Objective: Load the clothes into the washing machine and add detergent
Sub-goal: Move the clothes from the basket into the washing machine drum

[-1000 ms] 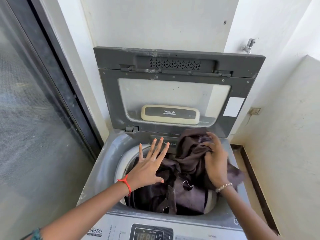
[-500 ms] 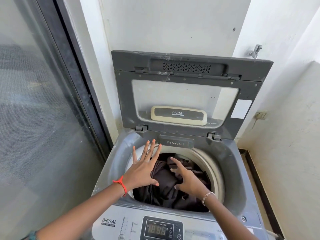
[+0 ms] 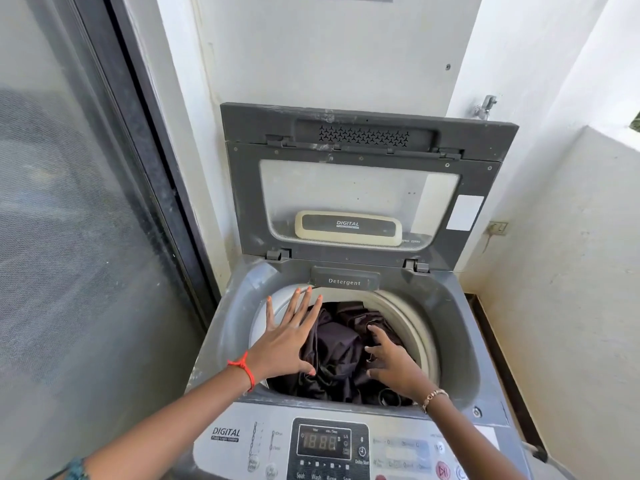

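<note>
A grey top-loading washing machine (image 3: 460,344) stands with its lid (image 3: 360,188) raised against the wall. Dark brown clothes (image 3: 341,344) fill the drum. My left hand (image 3: 287,337) hovers over the drum's left rim with its fingers spread flat and holds nothing. Inside the drum, my right hand (image 3: 394,365) presses down on the clothes with spread fingers. A drawer marked Detergent (image 3: 344,280) sits shut at the back of the opening. No detergent container is in view.
The control panel (image 3: 329,448) with a lit display runs along the machine's front edge. A dark-framed screen door (image 3: 79,237) stands at the left. White walls close in behind and at the right, with a tap (image 3: 485,107) high up.
My right hand let go of the brown garment it held above the drum; the garment now lies inside and the hand presses on it. The view moved back and up a little.
</note>
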The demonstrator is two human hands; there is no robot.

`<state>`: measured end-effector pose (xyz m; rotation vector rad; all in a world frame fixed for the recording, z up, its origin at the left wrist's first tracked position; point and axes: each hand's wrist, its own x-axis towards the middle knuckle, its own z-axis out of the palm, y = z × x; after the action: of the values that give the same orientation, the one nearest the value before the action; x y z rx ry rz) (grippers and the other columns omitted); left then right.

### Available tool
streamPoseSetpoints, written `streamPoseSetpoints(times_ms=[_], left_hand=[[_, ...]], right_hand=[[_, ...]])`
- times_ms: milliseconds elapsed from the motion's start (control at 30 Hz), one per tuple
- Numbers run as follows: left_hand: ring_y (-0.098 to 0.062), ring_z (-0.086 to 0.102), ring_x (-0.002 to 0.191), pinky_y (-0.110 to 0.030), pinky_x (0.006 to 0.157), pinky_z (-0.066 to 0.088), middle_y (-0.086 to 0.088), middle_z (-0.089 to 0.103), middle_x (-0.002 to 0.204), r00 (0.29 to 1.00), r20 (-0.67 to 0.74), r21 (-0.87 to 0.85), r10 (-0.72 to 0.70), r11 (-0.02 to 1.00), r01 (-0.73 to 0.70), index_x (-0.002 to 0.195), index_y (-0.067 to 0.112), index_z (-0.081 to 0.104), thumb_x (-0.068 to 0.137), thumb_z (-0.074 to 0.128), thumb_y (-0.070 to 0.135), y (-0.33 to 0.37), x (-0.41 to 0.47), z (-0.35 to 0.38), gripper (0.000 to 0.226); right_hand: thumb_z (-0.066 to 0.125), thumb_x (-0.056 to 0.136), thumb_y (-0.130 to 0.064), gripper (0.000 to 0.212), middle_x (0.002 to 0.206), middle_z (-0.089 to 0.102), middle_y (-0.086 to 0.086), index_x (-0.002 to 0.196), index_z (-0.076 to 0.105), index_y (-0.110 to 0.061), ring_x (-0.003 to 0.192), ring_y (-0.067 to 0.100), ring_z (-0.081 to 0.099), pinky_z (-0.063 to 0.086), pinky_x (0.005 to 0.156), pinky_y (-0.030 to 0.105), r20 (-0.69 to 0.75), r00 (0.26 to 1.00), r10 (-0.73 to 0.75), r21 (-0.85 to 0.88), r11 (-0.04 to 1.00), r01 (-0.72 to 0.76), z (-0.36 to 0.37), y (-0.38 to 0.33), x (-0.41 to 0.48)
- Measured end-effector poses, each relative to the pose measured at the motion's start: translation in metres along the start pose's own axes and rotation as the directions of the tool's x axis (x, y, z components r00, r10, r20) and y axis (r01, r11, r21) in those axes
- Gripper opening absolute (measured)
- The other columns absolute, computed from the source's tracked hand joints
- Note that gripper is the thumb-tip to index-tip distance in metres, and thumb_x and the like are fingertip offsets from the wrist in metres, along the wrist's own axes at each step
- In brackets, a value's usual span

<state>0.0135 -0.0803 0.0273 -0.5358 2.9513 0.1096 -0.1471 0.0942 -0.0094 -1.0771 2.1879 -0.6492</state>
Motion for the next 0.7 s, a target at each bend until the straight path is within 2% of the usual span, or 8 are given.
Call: streamPoseSetpoints(times_ms=[133,233,367,400,467,567,633,700], left_hand=[[-0.023,-0.044,0.129,-0.057,0.098,-0.026,-0.003,-0.044,0.141,1.0,0.001,-0.017,0.027,0.999,-0.027,0.118,0.031,-0.054,0.073,0.064,0.059,-0.002,-0.005,-0.001,0.13],[-0.021,-0.039,0.133,-0.058,0.103,-0.022,-0.001,-0.04,0.143,0.999,0.024,-0.086,0.024,0.996,-0.022,0.129,0.024,-0.041,0.077,0.061,0.059,-0.002,-0.006,-0.004,0.12],[-0.012,-0.029,0.138,-0.052,0.114,-0.012,0.005,-0.027,0.152,0.993,0.117,-0.469,-0.004,0.881,0.059,0.146,0.02,-0.02,0.084,0.055,0.057,0.0,0.0,-0.006,0.103],[-0.012,-0.021,0.142,-0.047,0.116,-0.006,0.006,-0.019,0.155,0.987,0.156,-0.632,-0.032,0.765,0.125,0.148,0.022,-0.014,0.086,0.053,0.055,0.001,0.005,-0.007,0.098],[-0.013,0.0,0.145,-0.041,0.117,0.006,0.006,0.002,0.158,0.962,0.259,-0.891,-0.086,0.364,0.272,0.151,0.021,0.004,0.09,0.049,0.051,0.004,0.019,-0.011,0.082],[-0.021,0.018,0.144,-0.049,0.113,0.017,-0.005,0.025,0.154,0.911,0.402,-0.895,-0.093,-0.252,0.369,0.146,0.012,0.024,0.097,0.039,0.041,0.005,0.046,-0.012,0.059],[-0.026,0.024,0.142,-0.054,0.111,0.021,-0.01,0.032,0.151,0.887,0.449,-0.814,-0.105,-0.458,0.358,0.145,0.007,0.027,0.098,0.036,0.038,0.0,0.065,-0.008,0.057],[-0.028,0.027,0.14,-0.054,0.109,0.024,-0.013,0.035,0.148,0.873,0.472,-0.768,-0.125,-0.544,0.337,0.143,0.003,0.028,0.099,0.037,0.035,-0.005,0.083,0.0,0.055]], right_hand=[[0.062,0.082,-0.006,0.069,0.127,0.057,0.014,0.139,0.026,-0.016,0.117,0.024,0.053,0.041,0.102,0.034,0.026,0.999,0.031,0.062,0.998,-0.032,0.002,-0.004,-0.003],[0.063,0.084,-0.008,0.057,0.121,0.06,0.015,0.134,0.035,-0.012,0.107,0.019,0.059,0.046,0.092,0.025,0.03,0.998,0.052,0.145,0.988,-0.056,0.003,-0.011,-0.003],[0.061,0.087,-0.016,0.043,0.082,0.067,0.0,0.126,0.045,-0.009,0.079,0.01,0.059,0.045,0.072,0.021,-0.059,0.996,0.071,0.334,0.941,-0.047,0.001,-0.024,0.005],[0.059,0.089,-0.018,0.038,0.08,0.065,-0.001,0.123,0.047,-0.009,0.079,0.012,0.059,0.046,0.071,0.023,-0.064,0.991,0.117,0.459,0.885,-0.075,-0.001,-0.028,0.008],[0.054,0.092,-0.019,0.028,0.091,0.068,0.006,0.118,0.05,-0.008,0.087,0.019,0.063,0.051,0.073,0.029,-0.035,0.978,0.207,0.707,0.697,-0.122,-0.005,-0.035,0.018],[0.047,0.096,-0.016,0.02,0.095,0.066,0.017,0.11,0.05,-0.003,0.087,0.028,0.065,0.054,0.074,0.039,-0.019,0.958,0.287,0.917,0.386,-0.098,-0.015,-0.04,0.041],[0.044,0.097,-0.014,0.019,0.093,0.063,0.021,0.11,0.046,0.0,0.085,0.03,0.064,0.054,0.072,0.042,0.015,0.944,0.33,0.974,0.21,-0.089,-0.02,-0.04,0.06],[0.04,0.098,-0.01,0.017,0.094,0.061,0.023,0.109,0.045,0.002,0.082,0.032,0.061,0.056,0.062,0.04,0.046,0.931,0.361,0.99,0.11,-0.092,-0.025,-0.038,0.08]])
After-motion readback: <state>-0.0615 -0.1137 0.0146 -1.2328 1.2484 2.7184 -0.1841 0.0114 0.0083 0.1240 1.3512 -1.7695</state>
